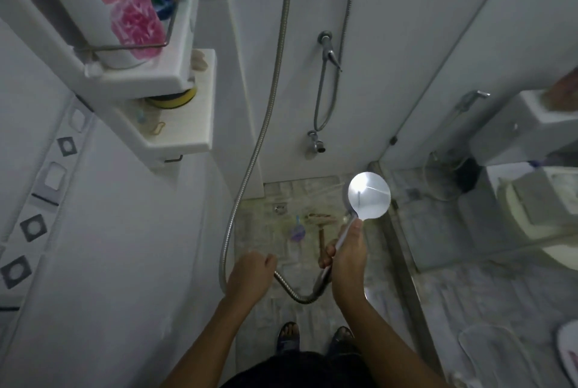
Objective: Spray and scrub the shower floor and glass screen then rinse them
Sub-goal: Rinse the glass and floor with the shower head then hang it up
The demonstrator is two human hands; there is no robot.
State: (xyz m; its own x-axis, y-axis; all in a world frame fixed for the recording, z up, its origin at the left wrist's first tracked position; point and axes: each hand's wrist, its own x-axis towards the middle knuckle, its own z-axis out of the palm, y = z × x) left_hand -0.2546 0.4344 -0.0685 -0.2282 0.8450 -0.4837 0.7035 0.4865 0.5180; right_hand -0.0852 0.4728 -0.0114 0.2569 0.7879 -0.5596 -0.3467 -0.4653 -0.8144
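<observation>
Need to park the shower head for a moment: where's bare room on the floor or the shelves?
Bare floor lies between the drain and the back wall under the tap, and just ahead of the feet. The lower shelf is free along its outer edge. Crowded: mid-floor, with brush and purple item; the top shelf, with bottles.

Your only view comes from the camera on your head, wide-angle, tilted steeply down past your forearms (215, 328) to the shower floor (300, 190) and your feet (289, 337); the wall shelf (175, 74) looms close at upper left.
</observation>
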